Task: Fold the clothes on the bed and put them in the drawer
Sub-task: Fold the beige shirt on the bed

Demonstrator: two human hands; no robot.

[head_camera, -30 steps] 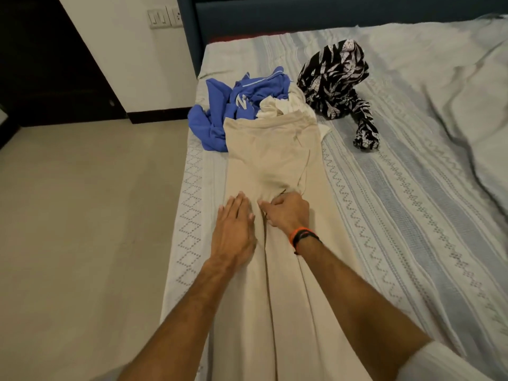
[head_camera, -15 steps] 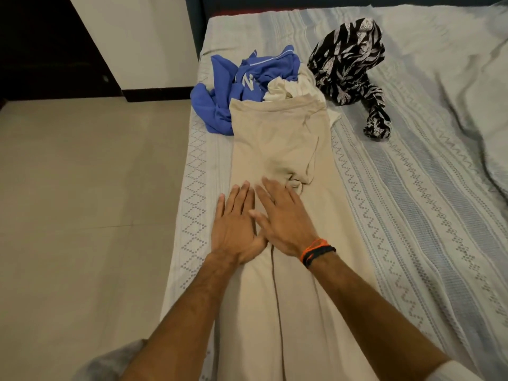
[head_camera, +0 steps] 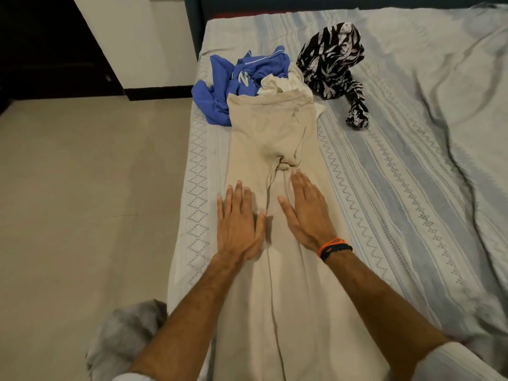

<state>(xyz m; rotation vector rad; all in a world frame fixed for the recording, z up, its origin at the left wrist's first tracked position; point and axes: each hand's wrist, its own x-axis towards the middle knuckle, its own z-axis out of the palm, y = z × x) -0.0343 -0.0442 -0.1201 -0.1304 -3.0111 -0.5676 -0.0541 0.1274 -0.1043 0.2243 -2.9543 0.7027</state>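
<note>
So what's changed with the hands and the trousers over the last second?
The right hand let go of the bunched crotch fabric, flattened, and slid right, apart from the left hand. Both now press flat on the beige trousers. The blue garment and patterned garment stayed put.

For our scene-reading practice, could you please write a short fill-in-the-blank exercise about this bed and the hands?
1. Both hands lie flat on the ____ trousers.
2. The orange wristband is on the ____ hand.
3. The crumpled garment beside the trousers' waistband, on the floor side, is ____.
4. The left hand lies nearer the bed's ____ edge.

Missing words: beige; right; blue; floor-side
</note>
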